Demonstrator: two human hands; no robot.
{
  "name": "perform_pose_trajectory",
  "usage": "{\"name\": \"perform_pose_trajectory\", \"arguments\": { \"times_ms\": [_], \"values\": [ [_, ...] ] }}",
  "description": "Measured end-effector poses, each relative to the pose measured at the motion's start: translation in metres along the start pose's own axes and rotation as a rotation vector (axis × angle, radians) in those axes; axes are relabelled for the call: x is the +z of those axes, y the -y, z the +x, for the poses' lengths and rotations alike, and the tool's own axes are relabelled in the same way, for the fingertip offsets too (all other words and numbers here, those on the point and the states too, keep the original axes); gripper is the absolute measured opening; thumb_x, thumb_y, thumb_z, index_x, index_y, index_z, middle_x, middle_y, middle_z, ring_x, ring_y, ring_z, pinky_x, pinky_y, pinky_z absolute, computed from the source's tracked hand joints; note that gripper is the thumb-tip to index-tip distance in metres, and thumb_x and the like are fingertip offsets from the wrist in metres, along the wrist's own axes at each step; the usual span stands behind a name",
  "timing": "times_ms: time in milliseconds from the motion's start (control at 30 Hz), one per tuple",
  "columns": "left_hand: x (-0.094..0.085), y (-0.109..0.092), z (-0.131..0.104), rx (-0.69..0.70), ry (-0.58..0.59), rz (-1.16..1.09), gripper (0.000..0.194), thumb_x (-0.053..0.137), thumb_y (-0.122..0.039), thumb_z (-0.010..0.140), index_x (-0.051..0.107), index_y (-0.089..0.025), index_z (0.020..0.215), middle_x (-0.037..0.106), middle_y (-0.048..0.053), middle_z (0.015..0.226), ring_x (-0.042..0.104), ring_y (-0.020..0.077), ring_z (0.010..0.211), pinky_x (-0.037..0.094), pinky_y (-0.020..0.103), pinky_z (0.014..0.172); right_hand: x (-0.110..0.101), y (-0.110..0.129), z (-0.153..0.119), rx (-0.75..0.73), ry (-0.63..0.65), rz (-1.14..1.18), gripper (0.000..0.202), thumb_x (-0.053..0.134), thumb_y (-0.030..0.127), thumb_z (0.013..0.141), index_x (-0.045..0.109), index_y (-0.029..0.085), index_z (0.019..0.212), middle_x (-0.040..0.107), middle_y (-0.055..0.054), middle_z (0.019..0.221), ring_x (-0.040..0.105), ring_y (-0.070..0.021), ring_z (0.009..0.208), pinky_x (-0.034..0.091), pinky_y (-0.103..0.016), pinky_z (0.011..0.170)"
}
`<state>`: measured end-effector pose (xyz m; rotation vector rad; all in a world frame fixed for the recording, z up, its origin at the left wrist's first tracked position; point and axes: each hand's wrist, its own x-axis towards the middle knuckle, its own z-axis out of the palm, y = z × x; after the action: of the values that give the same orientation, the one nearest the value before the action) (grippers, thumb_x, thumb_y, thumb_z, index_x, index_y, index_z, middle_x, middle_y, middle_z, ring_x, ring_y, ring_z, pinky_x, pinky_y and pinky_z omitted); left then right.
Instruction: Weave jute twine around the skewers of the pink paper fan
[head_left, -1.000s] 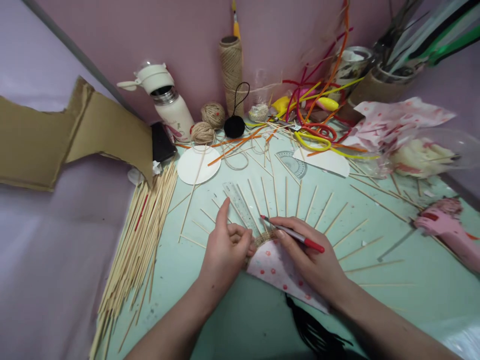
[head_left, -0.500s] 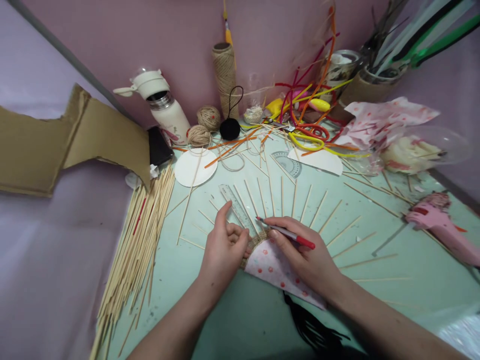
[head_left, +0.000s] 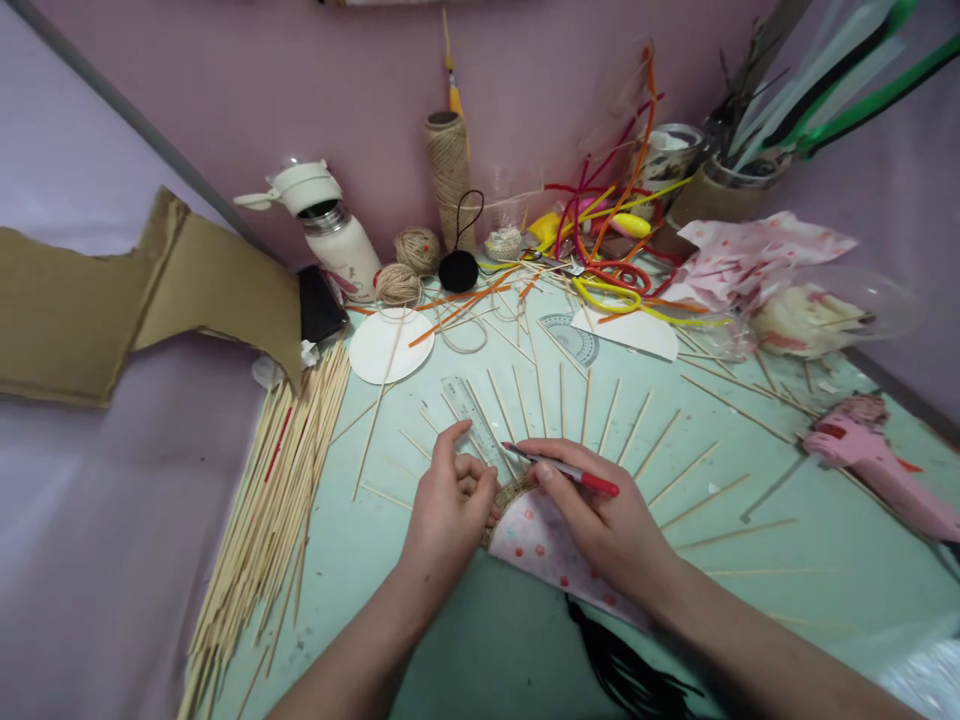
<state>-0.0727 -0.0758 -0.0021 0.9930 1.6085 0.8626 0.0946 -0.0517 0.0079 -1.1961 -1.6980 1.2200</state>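
Note:
My right hand (head_left: 600, 510) grips a red pen (head_left: 577, 477), its tip at the edge of a clear ruler (head_left: 471, 412). Curled at the ruler's lower end are the fingers of my left hand (head_left: 454, 500), which hold it against the work; the index finger is raised and some fingertips are hidden. Under both hands lies a half-disc covered in dotted pink fabric (head_left: 536, 535), with a twine-wrapped curved edge (head_left: 514, 492). Thin wooden sticks (head_left: 611, 418) fan out from it. A black tassel (head_left: 619, 655) hangs from its straight side.
Loose sticks (head_left: 255, 530) are heaped at the left, near bent cardboard (head_left: 217, 280). Behind stand a bottle (head_left: 341, 250), twine balls (head_left: 399, 285) and a twine spool (head_left: 448, 165). Yellow-handled scissors (head_left: 611, 298), a protractor (head_left: 574, 340) and a pink glue gun (head_left: 862, 455) lie right.
The pen tip has shifted slightly left and down, closer to the ruler's edge. My left hand stays at the ruler. The whole view has tilted up a little.

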Motion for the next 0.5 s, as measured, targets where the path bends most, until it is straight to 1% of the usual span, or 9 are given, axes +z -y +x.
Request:
{"name": "perform_pose_trajectory", "arguments": {
  "times_ms": [200,400,500],
  "values": [
    [0.0009,-0.0003,0.0003,-0.017,-0.005,-0.032,0.051,0.055,-0.029,0.082,0.035,-0.022,0.129,0.052,-0.008,0.067,0.058,0.0114,0.048,0.048,0.023,0.048,0.0051,-0.0087,0.0040,-0.042,-0.027,-0.032,0.024,0.047,0.029,0.095,0.066,0.023,0.109,0.069,-0.005,0.105,0.063,-0.0170,0.098,0.049,-0.029,0.087],
    [0.0010,0.0017,0.0008,-0.012,0.005,-0.046,0.049,0.053,-0.028,0.083,0.036,-0.023,0.129,0.052,-0.008,0.067,0.059,0.0117,0.049,0.049,0.023,0.049,0.0049,-0.0090,0.0042,-0.005,-0.031,-0.062,0.025,0.048,0.033,0.094,0.067,0.022,0.107,0.070,-0.006,0.096,0.065,-0.0193,0.088,0.051,-0.033,0.082],
    [0.0009,0.0039,0.0021,-0.010,0.010,-0.032,0.049,0.053,-0.029,0.084,0.036,-0.023,0.130,0.053,-0.007,0.067,0.060,0.0121,0.049,0.049,0.024,0.049,0.0051,-0.0096,0.0036,0.003,-0.027,-0.074,0.026,0.048,0.034,0.094,0.067,0.022,0.107,0.071,-0.007,0.095,0.066,-0.0201,0.087,0.052,-0.034,0.081]
  ]
}}
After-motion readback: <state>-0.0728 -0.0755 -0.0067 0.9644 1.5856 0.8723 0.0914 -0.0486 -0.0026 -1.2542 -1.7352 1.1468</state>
